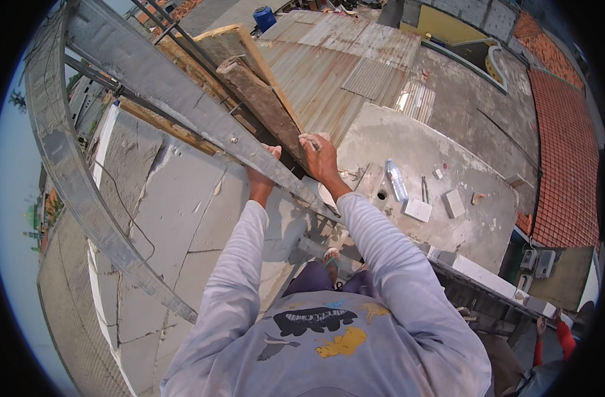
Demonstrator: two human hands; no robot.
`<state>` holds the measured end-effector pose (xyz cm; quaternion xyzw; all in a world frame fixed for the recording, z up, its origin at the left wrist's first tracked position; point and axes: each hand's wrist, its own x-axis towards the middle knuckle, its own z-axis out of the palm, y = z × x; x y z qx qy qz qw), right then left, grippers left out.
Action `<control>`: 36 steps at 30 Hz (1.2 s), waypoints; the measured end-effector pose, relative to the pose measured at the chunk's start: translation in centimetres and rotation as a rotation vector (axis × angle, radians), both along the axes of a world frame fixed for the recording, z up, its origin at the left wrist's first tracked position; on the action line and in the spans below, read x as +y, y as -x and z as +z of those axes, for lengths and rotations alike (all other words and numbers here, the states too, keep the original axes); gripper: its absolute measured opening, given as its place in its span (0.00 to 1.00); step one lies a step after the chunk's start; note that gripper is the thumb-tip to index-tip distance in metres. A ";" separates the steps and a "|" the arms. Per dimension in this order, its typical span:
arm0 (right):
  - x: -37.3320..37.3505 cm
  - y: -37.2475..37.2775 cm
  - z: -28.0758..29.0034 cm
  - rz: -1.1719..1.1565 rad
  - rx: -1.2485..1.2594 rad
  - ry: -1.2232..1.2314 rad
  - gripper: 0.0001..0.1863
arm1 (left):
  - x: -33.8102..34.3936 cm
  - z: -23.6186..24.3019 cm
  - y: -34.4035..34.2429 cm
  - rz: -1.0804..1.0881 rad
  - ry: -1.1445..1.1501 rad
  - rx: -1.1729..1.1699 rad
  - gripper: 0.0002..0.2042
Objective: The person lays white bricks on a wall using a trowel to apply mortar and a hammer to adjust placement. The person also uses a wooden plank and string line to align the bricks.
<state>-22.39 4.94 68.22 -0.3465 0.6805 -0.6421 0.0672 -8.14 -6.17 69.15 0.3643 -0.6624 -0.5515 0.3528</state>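
Observation:
My right hand point(322, 159) is closed at the lower end of the weathered wooden boards, its fingers curled over the edge of a dark brown plank point(266, 99). A lighter board point(266, 69) runs along that plank's far side. My left hand point(260, 178) reaches up behind a slanting grey metal beam point(176, 92). The beam hides most of its fingers, and only a bit of them shows past the beam's upper edge, close to the boards. What the left hand grips, if anything, is hidden.
Left stands a grey block wall point(163, 192) with a curved metal strip point(84, 192) before it. On the concrete slab at right lie a plastic bottle point(396, 180), pliers-like tool point(425, 189) and white blocks point(418, 210). A red-sleeved person point(565, 339) is at lower right.

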 end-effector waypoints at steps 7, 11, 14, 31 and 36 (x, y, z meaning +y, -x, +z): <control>-0.4 1.6 1.3 0.179 -0.125 -0.110 0.10 | -3.3 -2.3 0.9 0.041 0.198 -0.385 0.42; -0.2 2.9 0.4 0.194 -0.177 -0.170 0.11 | -2.5 -0.9 1.6 -0.034 0.020 -0.413 0.38; -0.4 3.4 0.3 0.210 -0.171 -0.227 0.11 | -2.5 0.2 2.5 -0.058 0.117 -0.367 0.31; 2.6 2.6 2.5 0.216 0.716 -0.528 0.08 | -0.8 1.9 3.8 -0.015 0.152 -0.305 0.38; 2.5 5.0 2.8 0.314 1.159 -0.398 0.10 | -0.2 2.1 3.2 -0.048 0.135 -0.256 0.40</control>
